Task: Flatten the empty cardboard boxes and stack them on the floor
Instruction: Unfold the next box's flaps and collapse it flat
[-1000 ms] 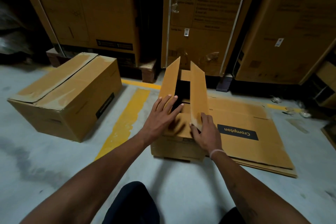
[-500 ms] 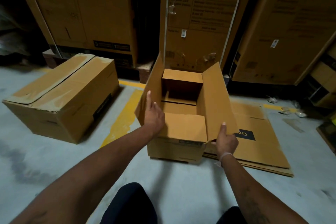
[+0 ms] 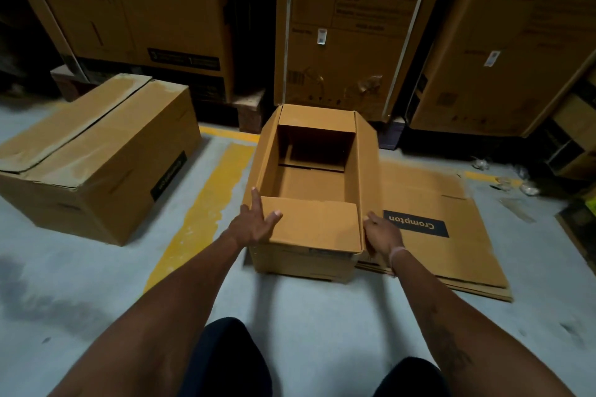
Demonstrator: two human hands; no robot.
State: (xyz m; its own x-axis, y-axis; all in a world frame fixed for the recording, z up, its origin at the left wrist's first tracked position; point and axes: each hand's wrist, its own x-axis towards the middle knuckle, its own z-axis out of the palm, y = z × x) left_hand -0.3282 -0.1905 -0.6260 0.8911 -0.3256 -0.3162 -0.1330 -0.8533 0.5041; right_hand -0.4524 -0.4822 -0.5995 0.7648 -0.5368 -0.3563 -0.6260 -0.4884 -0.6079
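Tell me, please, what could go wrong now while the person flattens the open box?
1. The open box still has its bottom closed, so pressing it down may crumple it rather than fold it flat.
2. The left hand and right hand are at the near flap; fingers might get pinched in a collapse.
3. The box partly rests on the flat stack and could slide.

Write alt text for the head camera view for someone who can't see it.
Two bare hands, left hand and right hand, rest at the near flap of an open empty cardboard box on a concrete floor. A flattened Crompton box lies to its right, a closed box to its left.
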